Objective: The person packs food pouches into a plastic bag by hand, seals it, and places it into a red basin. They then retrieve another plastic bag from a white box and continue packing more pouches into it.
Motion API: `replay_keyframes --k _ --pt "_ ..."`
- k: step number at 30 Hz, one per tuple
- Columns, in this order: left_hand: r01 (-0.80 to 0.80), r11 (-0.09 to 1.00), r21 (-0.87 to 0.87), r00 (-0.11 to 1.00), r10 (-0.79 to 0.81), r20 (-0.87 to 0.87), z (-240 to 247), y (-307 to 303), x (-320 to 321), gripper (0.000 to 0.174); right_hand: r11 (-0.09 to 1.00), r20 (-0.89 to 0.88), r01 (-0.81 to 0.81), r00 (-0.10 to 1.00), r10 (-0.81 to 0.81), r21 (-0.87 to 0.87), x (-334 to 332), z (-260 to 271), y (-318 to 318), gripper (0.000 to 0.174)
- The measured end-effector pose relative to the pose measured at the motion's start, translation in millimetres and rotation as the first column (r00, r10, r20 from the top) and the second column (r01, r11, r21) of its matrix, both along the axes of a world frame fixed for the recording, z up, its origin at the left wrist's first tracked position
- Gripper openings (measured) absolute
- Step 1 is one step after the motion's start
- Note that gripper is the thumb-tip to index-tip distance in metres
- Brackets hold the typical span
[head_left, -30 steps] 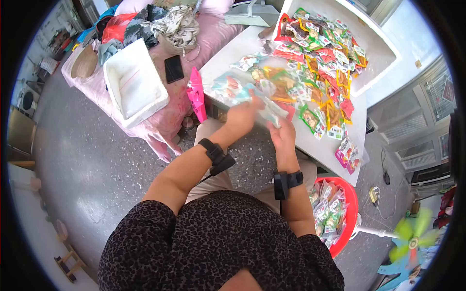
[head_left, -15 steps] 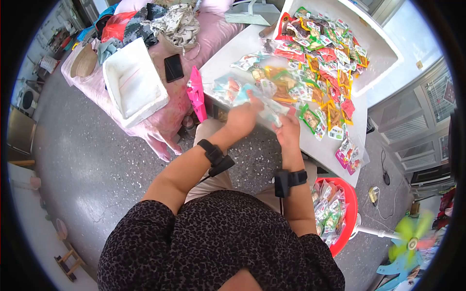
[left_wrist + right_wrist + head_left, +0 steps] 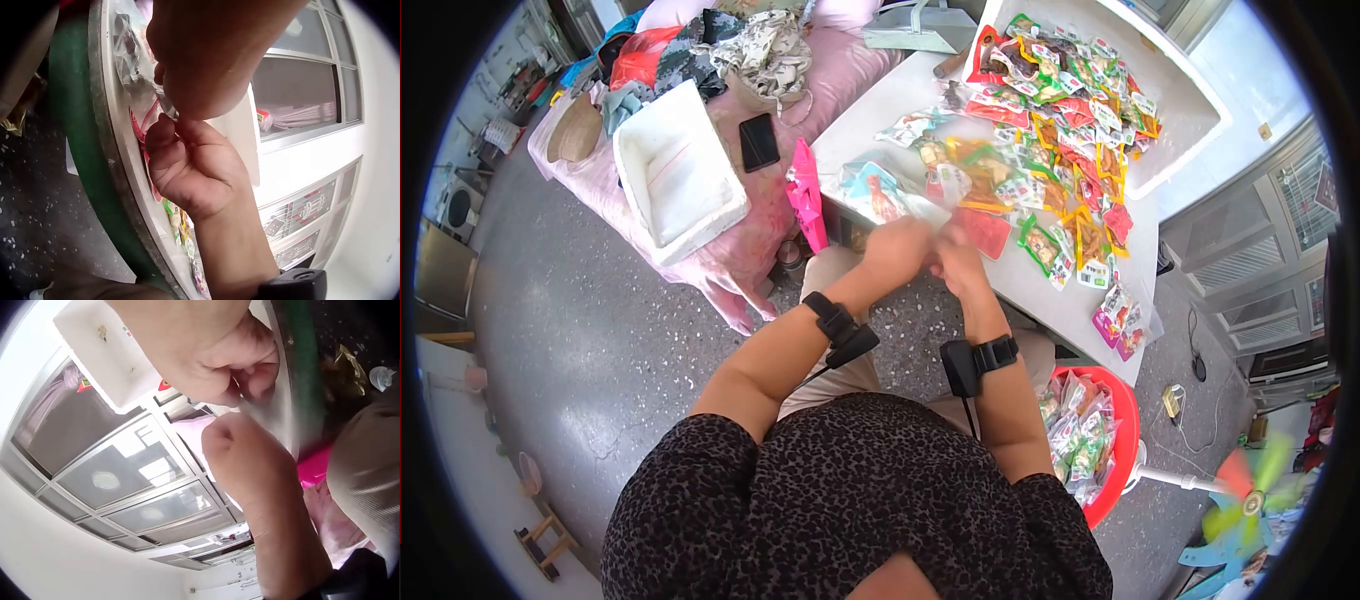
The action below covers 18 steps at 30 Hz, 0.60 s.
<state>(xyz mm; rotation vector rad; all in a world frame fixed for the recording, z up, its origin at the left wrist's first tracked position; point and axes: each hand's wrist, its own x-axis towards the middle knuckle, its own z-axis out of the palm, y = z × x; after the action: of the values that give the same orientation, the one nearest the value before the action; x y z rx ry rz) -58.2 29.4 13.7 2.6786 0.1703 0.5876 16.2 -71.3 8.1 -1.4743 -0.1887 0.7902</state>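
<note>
- Speckled, hard floor lies under everything, running between my legs and the bed.
- The bed has rumpled pink cloth hanging in folds over its side, left of the table.
- The table is pale and smooth, and its straight near edge sits right by my hands.
- A white foam box with thick walls stands at the far right, well apart from my hands.
- A shallow foam tray lies on the bed, its inside scuffed.
- The red basin, round-rimmed, holds packed bags beside the table's near right corner.
- The clear bag, crinkly and glossy, lies at the near left edge of the table, its near end at my fingers.
- My left hand and right hand are together, curled and pinching that end.
- Glossy small packets spread from the box across the table.
</note>
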Motion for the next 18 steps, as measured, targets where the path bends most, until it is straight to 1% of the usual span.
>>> replay_keyframes --k 1,4,7,10,11,12,13,15,16,18 --pt "-0.008 1.000 0.002 1.000 0.008 0.001 -1 0 -1 0.010 1.000 0.034 -0.017 0.999 0.018 -0.024 4 -2 1 0.009" --pt "-0.039 0.999 0.005 0.999 0.039 0.029 -7 2 -2 0.011 0.999 0.038 -0.028 0.999 0.029 -0.018 11 -9 13 0.007" --pt "-0.068 0.997 0.021 0.994 0.066 0.083 -19 6 3 0.011 0.991 -0.035 -0.132 0.991 0.133 0.034 20 -19 25 0.002" --pt "-0.069 0.996 0.064 0.992 0.062 0.114 -20 11 3 0.010 0.982 -0.230 -0.058 0.968 0.100 0.181 26 -19 32 0.005" --pt "-0.063 0.996 0.067 0.991 0.054 0.125 -18 11 2 0.010 0.986 -0.067 -0.112 0.990 0.121 0.124 27 -18 34 0.006" --pt "-0.054 0.996 0.069 0.990 0.044 0.133 -17 10 0 0.010 0.987 0.092 -0.152 0.985 0.146 0.057 24 -12 35 0.007" --pt "-0.057 0.997 0.060 0.991 0.049 0.123 -18 9 -2 0.010 0.984 0.244 -0.177 0.954 0.175 -0.017 21 -7 35 0.008" --pt "-0.064 0.997 0.045 0.992 0.059 0.110 -19 10 -4 0.009 0.976 0.272 -0.184 0.939 0.209 -0.116 17 7 32 0.008" --pt "-0.051 0.997 0.057 0.995 0.046 0.093 -17 11 -5 0.011 0.969 0.289 -0.186 0.930 0.227 -0.163 18 11 32 0.009" --pt "-0.032 0.997 0.074 0.998 0.028 0.054 -13 12 -12 0.016 0.991 0.059 -0.131 0.990 0.129 0.039 27 -10 28 0.012"
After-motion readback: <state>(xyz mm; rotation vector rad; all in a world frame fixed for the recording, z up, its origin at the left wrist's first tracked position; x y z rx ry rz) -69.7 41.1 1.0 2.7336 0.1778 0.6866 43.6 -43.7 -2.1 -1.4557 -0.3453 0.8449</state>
